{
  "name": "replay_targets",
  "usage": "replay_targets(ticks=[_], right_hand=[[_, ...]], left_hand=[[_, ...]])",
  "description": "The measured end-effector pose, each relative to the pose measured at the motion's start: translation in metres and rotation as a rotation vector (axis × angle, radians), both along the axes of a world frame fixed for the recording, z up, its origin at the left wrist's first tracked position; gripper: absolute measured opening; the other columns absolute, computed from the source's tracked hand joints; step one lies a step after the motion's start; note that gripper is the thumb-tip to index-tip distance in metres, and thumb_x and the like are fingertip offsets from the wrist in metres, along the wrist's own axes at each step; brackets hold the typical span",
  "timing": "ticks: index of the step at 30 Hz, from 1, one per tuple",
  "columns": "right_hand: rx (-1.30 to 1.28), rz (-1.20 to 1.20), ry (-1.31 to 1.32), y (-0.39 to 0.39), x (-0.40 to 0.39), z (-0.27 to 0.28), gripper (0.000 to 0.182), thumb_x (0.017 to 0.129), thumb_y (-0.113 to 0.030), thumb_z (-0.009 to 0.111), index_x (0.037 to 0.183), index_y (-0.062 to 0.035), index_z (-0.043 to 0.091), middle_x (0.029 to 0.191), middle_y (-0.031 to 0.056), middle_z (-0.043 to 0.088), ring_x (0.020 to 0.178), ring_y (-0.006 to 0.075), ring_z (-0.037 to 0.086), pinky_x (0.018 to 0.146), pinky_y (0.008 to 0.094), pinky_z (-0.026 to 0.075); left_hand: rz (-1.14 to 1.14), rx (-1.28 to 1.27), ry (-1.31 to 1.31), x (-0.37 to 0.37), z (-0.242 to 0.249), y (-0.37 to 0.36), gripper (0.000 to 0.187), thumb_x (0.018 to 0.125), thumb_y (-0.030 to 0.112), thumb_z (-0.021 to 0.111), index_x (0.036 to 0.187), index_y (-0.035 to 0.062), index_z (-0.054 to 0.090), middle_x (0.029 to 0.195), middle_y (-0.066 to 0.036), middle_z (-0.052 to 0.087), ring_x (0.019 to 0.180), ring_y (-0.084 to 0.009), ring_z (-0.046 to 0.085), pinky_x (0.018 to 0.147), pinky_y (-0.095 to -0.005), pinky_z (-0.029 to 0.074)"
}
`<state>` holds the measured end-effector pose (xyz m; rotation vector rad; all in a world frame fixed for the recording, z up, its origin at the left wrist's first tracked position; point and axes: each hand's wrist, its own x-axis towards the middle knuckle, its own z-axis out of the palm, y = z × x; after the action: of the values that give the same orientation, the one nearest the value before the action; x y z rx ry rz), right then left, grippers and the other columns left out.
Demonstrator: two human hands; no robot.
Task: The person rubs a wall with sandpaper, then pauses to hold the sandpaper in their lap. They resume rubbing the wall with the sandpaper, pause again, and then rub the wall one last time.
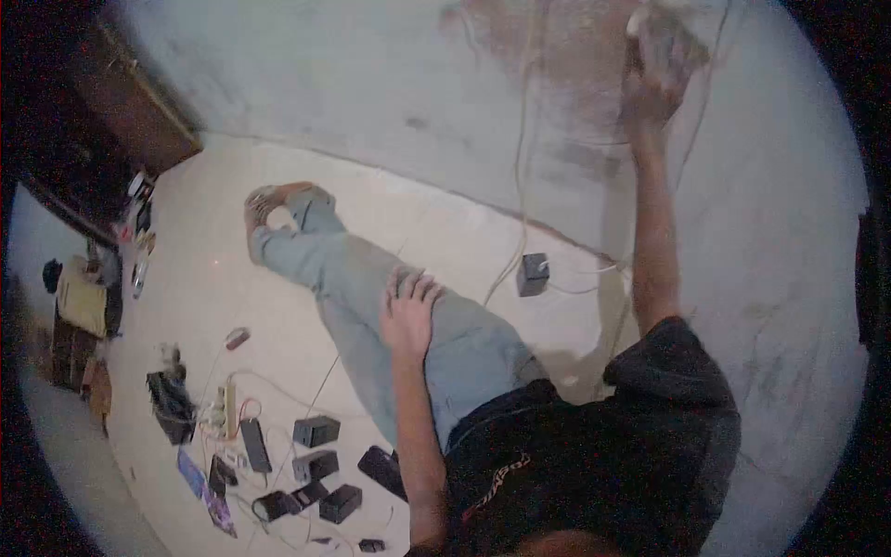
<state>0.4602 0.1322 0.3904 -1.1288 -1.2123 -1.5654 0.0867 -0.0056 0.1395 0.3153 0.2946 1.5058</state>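
Black shirt (603,459), pale floor (200,288) beside stained wall (371,84).

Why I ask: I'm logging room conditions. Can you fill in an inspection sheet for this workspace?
Surface: pale floor, thin seam lines visible
Job's things: brownish wall patch beside the raised hand; something pale there, too blurred to identify
Clutter: dark boxes, power strip and small items scattered on the floor
Hands: left hand open on the trousered leg; right hand raised at the wall, grip unclear
Cables: pale cord down the wall; others loose among the clutter
Surroundings: brown furniture beyond the feet
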Motion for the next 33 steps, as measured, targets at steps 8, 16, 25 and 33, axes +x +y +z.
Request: replay_targets(ticks=[8, 16, 25, 33], right_hand=[[-0.285, 0.188, 0.318, 0.006, 0.011, 0.008, 0.036, 0.088, -0.017, 0.057, 0.123, -0.0086, 0.057, 0.125, 0.0146, 0.054, 0.122, 0.0341, 0.044, 0.107, 0.0474, 0.027], [-0.217, 0.158, 0.215, -0.008, 0.037, -0.081, 0.031, 0.082, -0.008, 0.061, 0.112, 0.0000, 0.062, 0.116, 0.0168, 0.061, 0.112, 0.0336, 0.054, 0.100, 0.0445, 0.036], [-0.189, 0.193, 0.282, 0.013, 0.009, 0.029, 0.032, 0.081, -0.013, 0.063, 0.112, -0.0090, 0.063, 0.105, 0.0141, 0.064, 0.107, 0.0317, 0.055, 0.103, 0.0463, 0.033], [-0.311, 0.105, 0.276, -0.033, 0.010, -0.113, 0.041, 0.081, -0.017, 0.066, 0.120, -0.0146, 0.059, 0.116, 0.0132, 0.061, 0.124, 0.0306, 0.044, 0.107, 0.0528, 0.025]], left_hand=[[-0.058, 0.077, -0.071, -0.001, -0.010, 0.004, 0.044, 0.098, 0.034, 0.031, 0.131, 0.0048, 0.035, 0.123, -0.023, 0.044, 0.110, -0.0345, 0.043, 0.098, -0.0487, 0.036], [-0.039, 0.018, -0.035, -0.002, -0.002, -0.001, 0.047, 0.097, 0.033, 0.033, 0.134, 0.0045, 0.033, 0.124, -0.022, 0.043, 0.109, -0.0334, 0.043, 0.098, -0.0488, 0.035], [-0.034, -0.031, 0.051, 0.006, -0.003, 0.002, 0.050, 0.098, 0.034, 0.029, 0.140, 0.0074, 0.028, 0.139, -0.021, 0.030, 0.123, -0.0325, 0.033, 0.107, -0.0490, 0.025], [-0.028, -0.009, 0.081, 0.002, -0.008, 0.000, 0.053, 0.097, 0.036, 0.033, 0.141, 0.0075, 0.027, 0.137, -0.021, 0.031, 0.120, -0.0328, 0.035, 0.106, -0.0485, 0.025]])
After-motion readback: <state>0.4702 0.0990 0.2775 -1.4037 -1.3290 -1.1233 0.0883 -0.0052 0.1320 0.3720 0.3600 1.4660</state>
